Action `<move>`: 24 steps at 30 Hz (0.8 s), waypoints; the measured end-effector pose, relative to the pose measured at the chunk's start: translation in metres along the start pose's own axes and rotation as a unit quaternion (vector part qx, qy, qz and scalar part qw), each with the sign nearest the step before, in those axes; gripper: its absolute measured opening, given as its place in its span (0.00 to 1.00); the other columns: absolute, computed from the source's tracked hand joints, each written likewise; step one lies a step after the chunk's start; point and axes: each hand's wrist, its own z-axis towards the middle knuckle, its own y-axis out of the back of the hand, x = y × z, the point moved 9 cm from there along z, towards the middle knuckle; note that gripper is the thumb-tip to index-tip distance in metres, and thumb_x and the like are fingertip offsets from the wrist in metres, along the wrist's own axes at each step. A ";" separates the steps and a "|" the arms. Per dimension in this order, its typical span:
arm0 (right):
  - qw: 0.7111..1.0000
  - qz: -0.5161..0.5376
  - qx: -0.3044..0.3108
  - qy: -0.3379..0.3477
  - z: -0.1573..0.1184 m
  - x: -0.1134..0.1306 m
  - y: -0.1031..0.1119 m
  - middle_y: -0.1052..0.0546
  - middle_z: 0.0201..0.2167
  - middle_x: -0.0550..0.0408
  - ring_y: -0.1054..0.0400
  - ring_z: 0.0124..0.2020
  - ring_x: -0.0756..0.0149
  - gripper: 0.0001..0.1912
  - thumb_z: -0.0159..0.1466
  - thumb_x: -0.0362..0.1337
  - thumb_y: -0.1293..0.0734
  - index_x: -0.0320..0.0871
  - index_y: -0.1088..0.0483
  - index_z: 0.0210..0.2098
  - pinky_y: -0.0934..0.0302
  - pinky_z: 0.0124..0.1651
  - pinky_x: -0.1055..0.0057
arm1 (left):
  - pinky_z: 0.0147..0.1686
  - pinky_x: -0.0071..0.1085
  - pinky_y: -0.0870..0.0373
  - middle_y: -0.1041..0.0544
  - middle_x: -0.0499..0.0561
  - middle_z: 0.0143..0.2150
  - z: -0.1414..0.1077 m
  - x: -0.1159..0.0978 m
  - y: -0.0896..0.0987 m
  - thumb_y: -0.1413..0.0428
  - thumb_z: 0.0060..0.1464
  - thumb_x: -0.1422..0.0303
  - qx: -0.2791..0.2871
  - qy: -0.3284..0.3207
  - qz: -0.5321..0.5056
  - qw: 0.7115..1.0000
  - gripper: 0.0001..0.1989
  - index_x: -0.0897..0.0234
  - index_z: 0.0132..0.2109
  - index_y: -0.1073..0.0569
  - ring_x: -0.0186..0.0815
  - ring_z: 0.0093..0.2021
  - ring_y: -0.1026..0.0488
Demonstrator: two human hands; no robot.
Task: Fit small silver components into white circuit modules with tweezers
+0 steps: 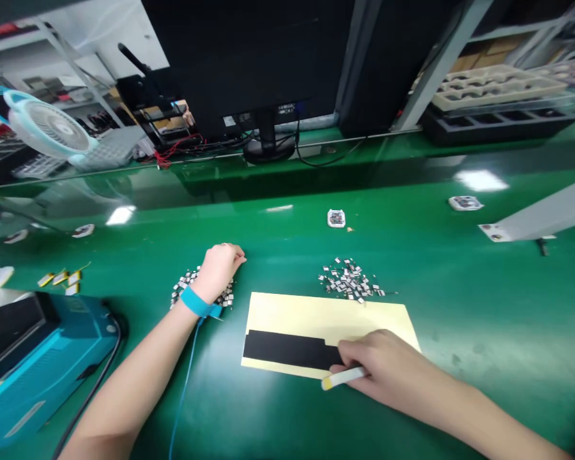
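My left hand [220,268], with a blue wrist strap [196,300] and cord, is over the left pile of small silver-and-black parts [184,281]. Its fingers are pinched together, and anything between them is too small to make out. My right hand [383,364] rests over a pale yellow sheet [287,310] that bears a black strip [285,348]. In its grip is a slim white tool with a yellow end [342,378]; the rest is hidden by the fingers. A second pile of the same small parts [349,281] lies just beyond the sheet.
A white square circuit unit [336,218] lies farther back. To the left are a blue machine [48,370] and several yellow-edged cells [62,278]. At the right a grey metal post [546,211] meets the green bench. A monitor [249,64] stands behind.
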 end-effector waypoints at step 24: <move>0.969 -0.222 -0.104 -0.015 0.000 0.024 0.000 0.30 0.27 0.50 0.34 0.23 0.64 0.09 0.57 0.26 0.40 0.34 0.32 0.37 0.45 0.15 0.71 | 0.35 0.25 0.29 0.27 0.51 0.35 -0.031 -0.145 -0.033 0.48 0.44 0.78 0.116 -0.017 -0.573 0.811 0.09 0.67 0.35 0.26 0.30 0.32 0.28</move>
